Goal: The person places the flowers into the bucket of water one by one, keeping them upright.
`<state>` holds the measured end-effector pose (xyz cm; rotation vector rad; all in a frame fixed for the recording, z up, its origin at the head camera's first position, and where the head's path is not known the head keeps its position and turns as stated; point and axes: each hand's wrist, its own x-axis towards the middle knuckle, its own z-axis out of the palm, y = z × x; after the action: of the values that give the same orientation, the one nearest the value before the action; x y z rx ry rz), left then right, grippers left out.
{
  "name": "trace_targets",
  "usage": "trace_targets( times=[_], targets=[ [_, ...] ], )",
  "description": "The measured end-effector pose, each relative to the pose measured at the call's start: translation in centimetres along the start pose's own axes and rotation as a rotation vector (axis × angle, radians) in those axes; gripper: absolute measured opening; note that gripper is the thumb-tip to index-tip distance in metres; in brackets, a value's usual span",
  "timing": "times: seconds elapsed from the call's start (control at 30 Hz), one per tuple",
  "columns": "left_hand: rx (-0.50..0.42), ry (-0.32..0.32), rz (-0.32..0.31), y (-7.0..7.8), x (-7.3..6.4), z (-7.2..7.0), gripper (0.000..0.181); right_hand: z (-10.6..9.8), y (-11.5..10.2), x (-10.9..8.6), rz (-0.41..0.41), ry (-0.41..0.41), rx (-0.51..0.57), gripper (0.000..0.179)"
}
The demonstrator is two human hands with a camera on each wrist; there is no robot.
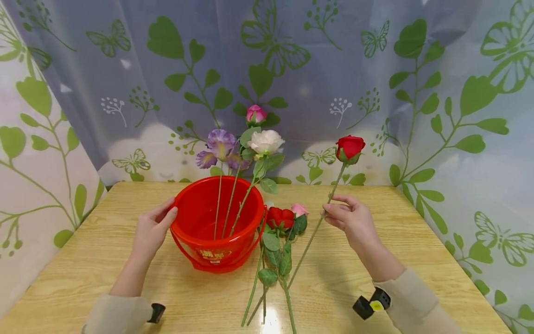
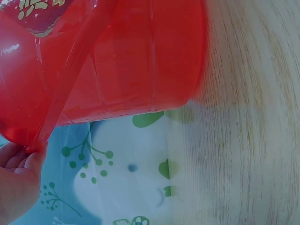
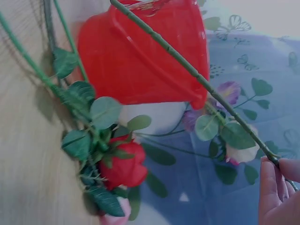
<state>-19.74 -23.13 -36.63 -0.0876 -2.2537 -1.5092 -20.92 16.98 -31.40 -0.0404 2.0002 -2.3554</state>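
Observation:
My left hand (image 1: 153, 228) grips the left rim of a red plastic bucket (image 1: 214, 253), thumb outside near the handle joint. Inside the bucket stand a purple iris (image 1: 221, 144), a white rose (image 1: 266, 142) and a pink rosebud (image 1: 256, 114), their stems leaning on the far side. My right hand (image 1: 350, 220) pinches the stem of a red rose (image 1: 350, 147) between thumb and fingers, bloom up, stem slanting down to the left. In the right wrist view that stem (image 3: 187, 68) crosses in front of the bucket.
Right of the bucket, more flowers lie on the wooden table (image 1: 342, 297): a red bloom (image 1: 280, 218), a pink rose (image 1: 299, 210) and several green stems pointing to the front edge. A patterned curtain (image 1: 317, 69) hangs behind the table and along both sides.

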Motion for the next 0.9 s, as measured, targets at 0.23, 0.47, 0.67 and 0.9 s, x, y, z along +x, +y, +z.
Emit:
trace_targets(
  times=[0.23,0.47,0.67,0.9],
  targets=[
    [0.016,0.002,-0.002,0.0,0.0,0.0,0.039,1.1,-1.3,-0.1,-0.002,-0.015,0.030,0.042],
    [0.025,0.005,0.011,0.0,0.0,0.0,0.039,2.5,-3.1,-0.3,-0.063,-0.031,0.100,0.036],
    [0.010,-0.001,0.001,0.0,0.0,0.0,0.039,3.7,-4.7,-0.3,-0.124,-0.042,0.191,0.030],
    [0.000,-0.006,-0.004,0.1,0.0,-0.1,0.040,4.9,-6.4,-0.4,-0.204,-0.048,0.309,0.018]
  ],
)
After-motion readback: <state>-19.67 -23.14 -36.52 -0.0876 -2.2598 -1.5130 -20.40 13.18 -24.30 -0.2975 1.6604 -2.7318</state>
